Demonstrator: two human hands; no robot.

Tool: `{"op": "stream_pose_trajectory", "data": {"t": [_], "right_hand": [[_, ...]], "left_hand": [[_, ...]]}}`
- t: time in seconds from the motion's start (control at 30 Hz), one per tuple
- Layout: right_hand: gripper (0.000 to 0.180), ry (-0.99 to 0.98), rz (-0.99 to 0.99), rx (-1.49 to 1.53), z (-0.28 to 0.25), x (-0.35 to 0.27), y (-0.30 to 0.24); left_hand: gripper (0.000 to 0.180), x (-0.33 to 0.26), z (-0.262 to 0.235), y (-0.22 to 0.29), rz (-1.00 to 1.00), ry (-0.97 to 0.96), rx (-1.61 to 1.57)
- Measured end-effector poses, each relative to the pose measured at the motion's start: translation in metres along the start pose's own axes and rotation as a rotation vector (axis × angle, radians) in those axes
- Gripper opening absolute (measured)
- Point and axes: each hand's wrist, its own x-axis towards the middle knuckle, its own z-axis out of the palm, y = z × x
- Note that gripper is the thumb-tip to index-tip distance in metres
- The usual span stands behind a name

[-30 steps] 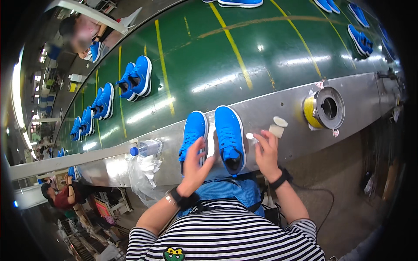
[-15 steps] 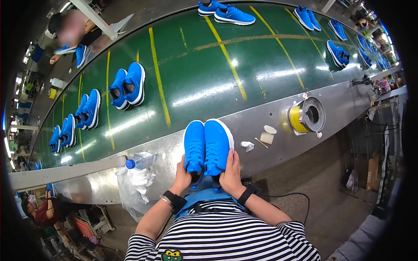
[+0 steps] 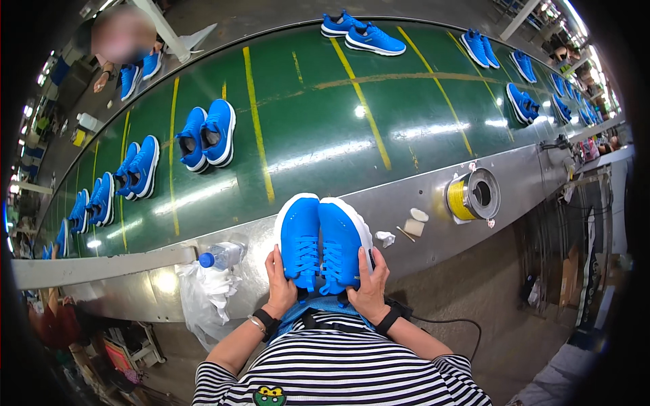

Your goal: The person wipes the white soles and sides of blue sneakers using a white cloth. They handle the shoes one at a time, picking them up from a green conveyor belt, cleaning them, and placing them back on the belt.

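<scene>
A pair of blue sneakers [image 3: 322,245] sits side by side on the steel counter [image 3: 433,183] edging the green conveyor belt [image 3: 305,128]. The left hand [image 3: 279,287] and right hand [image 3: 369,284] each clasp a heel. A water bottle [image 3: 222,256] and white plastic bag [image 3: 203,298] lie left; a yellow tape spool [image 3: 472,196] lies right.

Pair of shoes [image 3: 321,245] at the hands: bright blue uppers, blue laces, white soles. Conveyor belt [image 3: 325,128]: dark green with yellow lines across it. Other shoe pairs [image 3: 206,135] on the belt: same blue with white soles. Belt edge rail [image 3: 420,196]: grey metal. Tape roll [image 3: 460,199]: yellow, on a grey spool. Water bottle [image 3: 220,256]: clear, blue cap. Plastic bag [image 3: 203,298]: white, see-through. Shirt [image 3: 338,369]: black and white stripes, small green and yellow badge. Wristbands [image 3: 264,319]: black.
</scene>
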Motion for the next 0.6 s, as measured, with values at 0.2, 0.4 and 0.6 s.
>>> {"op": "stream_pose_trajectory", "data": {"t": [0.2, 0.4, 0.6], "right_hand": [[0.085, -0.042, -0.063, -0.038, -0.013, 0.01, 0.011], [0.081, -0.08, -0.133, -0.07, -0.016, 0.019, 0.018], [0.082, -0.242, -0.09, -0.151, 0.007, 0.024, 0.015]], "left_hand": [[0.077, -0.002, -0.006, 0.013, 0.001, 0.104, 0.114], [0.081, -0.006, -0.006, 0.024, -0.054, 0.167, 0.276], [0.087, -0.011, 0.007, 0.031, -0.139, 0.106, 0.361]]}}
